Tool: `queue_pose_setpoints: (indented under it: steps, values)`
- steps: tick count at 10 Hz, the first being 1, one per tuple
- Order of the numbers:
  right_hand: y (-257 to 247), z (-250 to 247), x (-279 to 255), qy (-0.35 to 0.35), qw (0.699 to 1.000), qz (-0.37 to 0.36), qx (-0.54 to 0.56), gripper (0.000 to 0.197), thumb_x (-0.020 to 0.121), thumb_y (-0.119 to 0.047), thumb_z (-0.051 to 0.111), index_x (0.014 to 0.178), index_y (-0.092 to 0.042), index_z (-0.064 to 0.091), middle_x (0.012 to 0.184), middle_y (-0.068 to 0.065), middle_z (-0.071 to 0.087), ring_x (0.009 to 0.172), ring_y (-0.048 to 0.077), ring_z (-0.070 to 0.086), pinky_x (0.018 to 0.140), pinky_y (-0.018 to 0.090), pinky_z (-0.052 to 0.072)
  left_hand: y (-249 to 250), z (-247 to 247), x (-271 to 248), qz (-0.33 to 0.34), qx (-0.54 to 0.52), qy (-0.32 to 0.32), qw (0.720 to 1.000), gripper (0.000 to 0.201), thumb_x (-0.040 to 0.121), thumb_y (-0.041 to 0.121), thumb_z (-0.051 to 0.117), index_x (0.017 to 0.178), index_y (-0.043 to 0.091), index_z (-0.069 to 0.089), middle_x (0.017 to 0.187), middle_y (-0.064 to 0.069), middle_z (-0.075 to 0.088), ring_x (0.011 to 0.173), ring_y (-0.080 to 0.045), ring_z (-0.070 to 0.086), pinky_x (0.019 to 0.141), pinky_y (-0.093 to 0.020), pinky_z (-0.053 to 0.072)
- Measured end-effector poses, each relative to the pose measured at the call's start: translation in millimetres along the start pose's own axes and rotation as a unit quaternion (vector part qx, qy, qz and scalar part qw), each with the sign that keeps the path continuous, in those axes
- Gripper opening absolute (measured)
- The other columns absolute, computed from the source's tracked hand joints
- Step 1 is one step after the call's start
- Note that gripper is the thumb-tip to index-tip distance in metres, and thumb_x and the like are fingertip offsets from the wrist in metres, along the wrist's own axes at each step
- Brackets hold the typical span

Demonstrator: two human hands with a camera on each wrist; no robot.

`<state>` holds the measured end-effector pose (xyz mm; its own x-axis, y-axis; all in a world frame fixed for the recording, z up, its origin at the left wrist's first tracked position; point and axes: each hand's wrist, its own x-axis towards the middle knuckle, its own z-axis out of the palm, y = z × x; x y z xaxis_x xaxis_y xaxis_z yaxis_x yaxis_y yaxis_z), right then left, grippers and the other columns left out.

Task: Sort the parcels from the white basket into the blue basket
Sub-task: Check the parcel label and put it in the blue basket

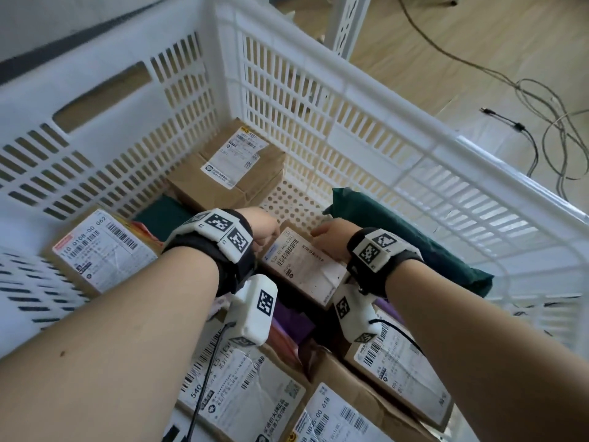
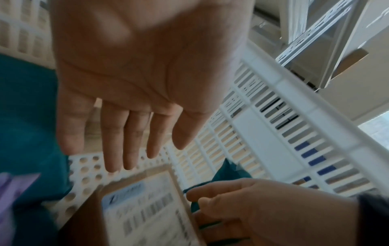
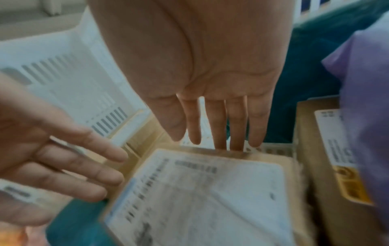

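Observation:
Both hands are down inside the white basket (image 1: pixel 376 90), over a brown cardboard parcel (image 1: pixel 304 267) with a white shipping label. My left hand (image 2: pixel 126 141) hovers above the parcel's left side with straight, slightly spread fingers and holds nothing. My right hand (image 3: pixel 219 131) has its straight fingers (image 3: pixel 238 126) pointing down at the parcel's (image 3: pixel 200 191) far edge, with the tips just behind that edge. In the head view the wrists hide the fingers of both hands. Blue patches (image 2: pixel 315 159) show through the basket wall slots.
Several more parcels fill the basket: a taped box (image 1: pixel 236 164) at the far corner, a labelled box (image 1: pixel 98 253) at the left, a dark green bag (image 1: pixel 411 240) along the right wall, a purple bag (image 1: pixel 293 317), and boxes (image 1: pixel 242 387) near me. Cables (image 1: pixel 541 129) lie on the floor outside.

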<state>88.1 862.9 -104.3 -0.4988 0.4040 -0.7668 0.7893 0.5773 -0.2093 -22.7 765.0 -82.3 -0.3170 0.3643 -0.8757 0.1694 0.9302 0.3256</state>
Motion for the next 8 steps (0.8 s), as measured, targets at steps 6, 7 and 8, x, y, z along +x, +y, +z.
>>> queue_pose_setpoints:
  steps: [6,7,8]
  values:
    - [-110,-3,79,-0.065,0.825,0.045,0.56,0.016,0.089,-0.011,0.055,0.075,-0.016,0.048,0.082,0.002,0.051,0.07,0.016,0.053,0.074,0.028,0.051,-45,-112,59,0.011,-0.123,0.238,0.963,0.038,0.091,0.025,0.055,0.123,0.003,0.052,0.093,-0.01,0.057,0.099,-0.022,0.051,0.07,-0.027,0.041]
    - [-105,5,94,-0.085,0.828,0.059,0.551,0.019,0.089,-0.013,0.057,0.075,-0.019,0.047,0.081,0.0,0.05,0.07,0.012,0.052,0.072,0.028,0.052,-45,-113,73,-0.011,-0.103,0.226,0.969,0.067,0.089,0.033,0.058,0.144,0.004,0.031,0.139,-0.017,0.045,0.128,-0.031,0.043,0.099,-0.036,0.039]
    - [-106,1,84,-0.093,0.817,0.063,0.566,0.011,0.09,-0.016,0.058,0.081,-0.015,0.051,0.084,0.003,0.051,0.073,0.016,0.054,0.066,0.026,0.051,-51,-115,85,-0.023,-0.117,0.221,0.968,0.075,0.086,0.039,0.062,0.145,0.006,0.03,0.149,-0.016,0.035,0.133,-0.032,0.039,0.107,-0.039,0.034]
